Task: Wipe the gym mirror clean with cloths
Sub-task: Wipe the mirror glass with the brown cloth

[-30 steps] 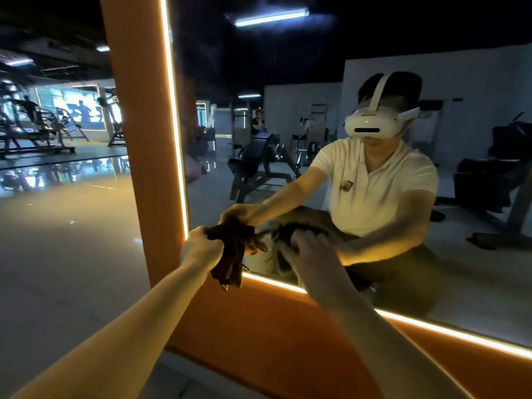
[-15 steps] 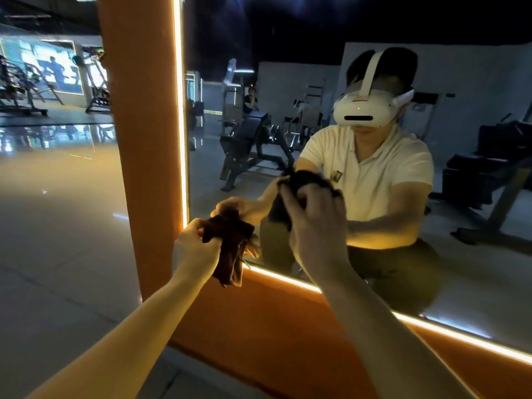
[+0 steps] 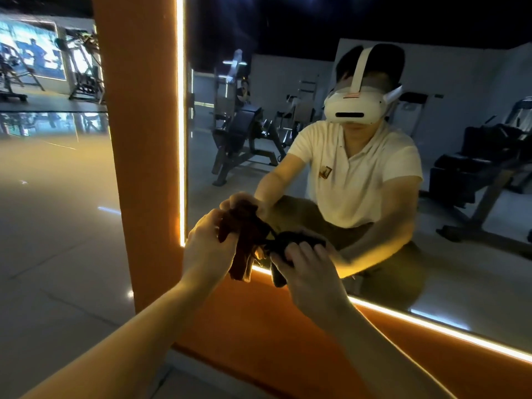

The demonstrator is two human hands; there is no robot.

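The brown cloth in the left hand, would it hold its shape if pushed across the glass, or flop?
Probably floppy: the brown cloth droops in loose folds below the left hand that grips it. Likely light, being thin and held up by one hand. It would probably bunch up unless pressed flat.

Left hand (image 3: 207,249): grips a bunched brown cloth (image 3: 244,246) at the mirror's lower left corner, the cloth's ends hanging over the lit bottom edge.
Right hand (image 3: 311,272): fingers (image 3: 296,251) curled over a black cloth (image 3: 290,239), low against the glass.
Cloths: just beside each other, seemingly touching.
Mirror (image 3: 475,283): reflects a crouched person in a pale shirt and white headset (image 3: 352,109), arms reaching forward, with a weight bench (image 3: 244,133) behind.
Frame (image 3: 144,139): orange, with a glowing light strip (image 3: 180,110) along the glass.
Floor (image 3: 57,226): glossy pale tiles on the left.
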